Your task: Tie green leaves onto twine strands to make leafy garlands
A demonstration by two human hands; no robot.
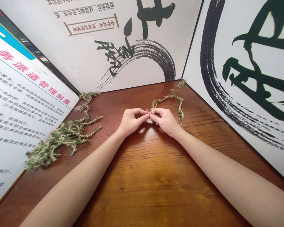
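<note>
My left hand point(132, 121) and my right hand point(165, 119) meet at the middle of a brown wooden table point(146, 176). Both pinch the near end of a jute twine strand with small green leaves point(172, 98). The strand loops away from my fingers toward the back right corner and curls down beside my right hand. Fingertips of both hands touch at the twine end, so the part between them is hidden.
A heap of the same leafy twine point(66, 135) lies along the table's left edge. A small scrap of leaves point(181, 83) sits in the back right corner. Printed boards with calligraphy point(239, 72) and text point(21, 104) wall in the table on three sides.
</note>
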